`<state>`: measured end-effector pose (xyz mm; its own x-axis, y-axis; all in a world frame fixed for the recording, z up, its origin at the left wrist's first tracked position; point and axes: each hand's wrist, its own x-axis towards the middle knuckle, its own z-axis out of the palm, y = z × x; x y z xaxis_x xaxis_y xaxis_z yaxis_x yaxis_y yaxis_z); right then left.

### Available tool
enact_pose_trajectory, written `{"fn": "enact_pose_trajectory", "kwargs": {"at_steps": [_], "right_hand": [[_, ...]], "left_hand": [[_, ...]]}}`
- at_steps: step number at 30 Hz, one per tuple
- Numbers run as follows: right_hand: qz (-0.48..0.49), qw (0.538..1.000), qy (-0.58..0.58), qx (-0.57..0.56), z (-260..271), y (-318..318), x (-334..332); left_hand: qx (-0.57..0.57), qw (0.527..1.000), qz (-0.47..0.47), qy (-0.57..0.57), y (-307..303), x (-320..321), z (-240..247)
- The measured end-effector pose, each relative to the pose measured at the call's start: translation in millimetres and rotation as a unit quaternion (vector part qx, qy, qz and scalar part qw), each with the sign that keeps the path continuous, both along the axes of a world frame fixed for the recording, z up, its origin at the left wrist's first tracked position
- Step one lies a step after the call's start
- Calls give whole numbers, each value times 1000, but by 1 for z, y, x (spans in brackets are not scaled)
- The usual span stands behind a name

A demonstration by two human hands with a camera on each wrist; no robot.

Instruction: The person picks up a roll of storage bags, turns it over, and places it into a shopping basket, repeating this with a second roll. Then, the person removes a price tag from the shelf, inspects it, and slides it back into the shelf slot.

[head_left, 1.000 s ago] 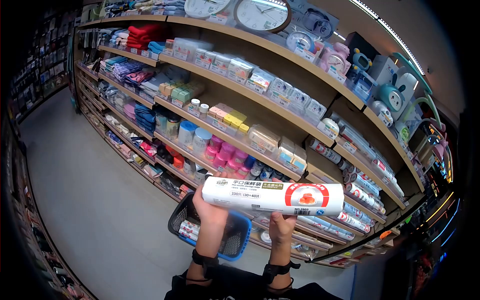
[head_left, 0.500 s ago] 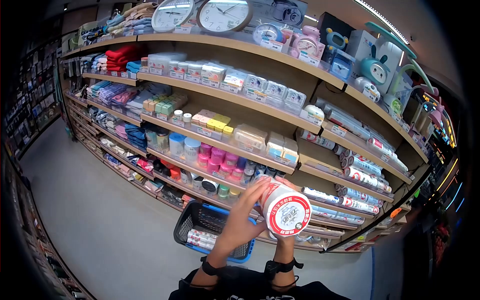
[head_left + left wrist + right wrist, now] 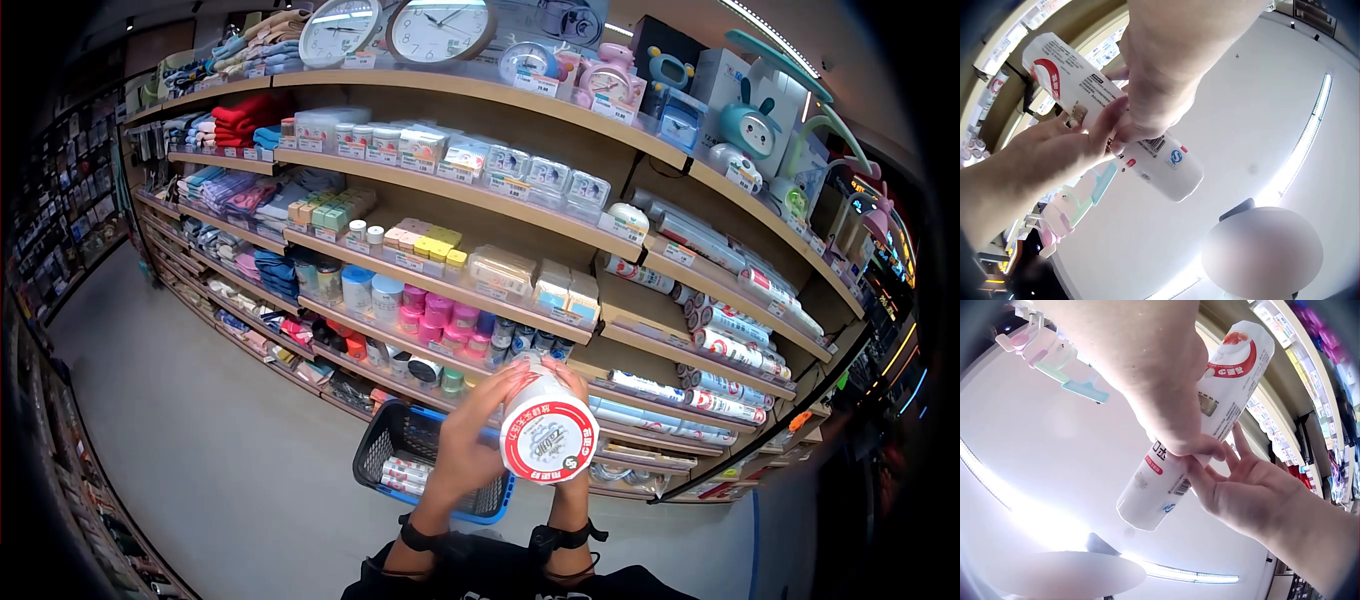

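The left hand (image 3: pixel 470 430) and right hand (image 3: pixel 1063 144) are wrapped round the roll (image 3: pixel 548 440), higher than the basket (image 3: pixel 375 450) and to its right. It looks like the checking step. Next calls for a snug grip.

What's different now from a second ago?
The white roll has swung from lying crosswise, label showing, to having a round end facing the head camera. The left hand and right hand held it then and hold it now. The basket stayed on the floor, smaller rolls inside.
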<state>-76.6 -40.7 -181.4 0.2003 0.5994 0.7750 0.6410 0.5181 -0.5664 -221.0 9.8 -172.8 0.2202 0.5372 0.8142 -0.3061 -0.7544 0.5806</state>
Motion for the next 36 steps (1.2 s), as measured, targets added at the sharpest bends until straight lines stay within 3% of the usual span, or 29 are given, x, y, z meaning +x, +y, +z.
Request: {"fn": "enact_pose_trajectory", "kwargs": {"at_steps": [17,26,32,36], "right_hand": [[6,1000,8,-1,2,-18,9],[42,996,67,-28,0,-7,-4],[49,998,-2,-28,8,-7,-9],[52,998,25,-30,8,-6,-13]], "left_hand": [[-8,1000,-23,-13,-13,13,3],[-8,1000,25,-16,-8,3,0],[-46,998,34,-22,-7,-3,-5],[-28,999,40,-24,-5,-5,-2]]}}
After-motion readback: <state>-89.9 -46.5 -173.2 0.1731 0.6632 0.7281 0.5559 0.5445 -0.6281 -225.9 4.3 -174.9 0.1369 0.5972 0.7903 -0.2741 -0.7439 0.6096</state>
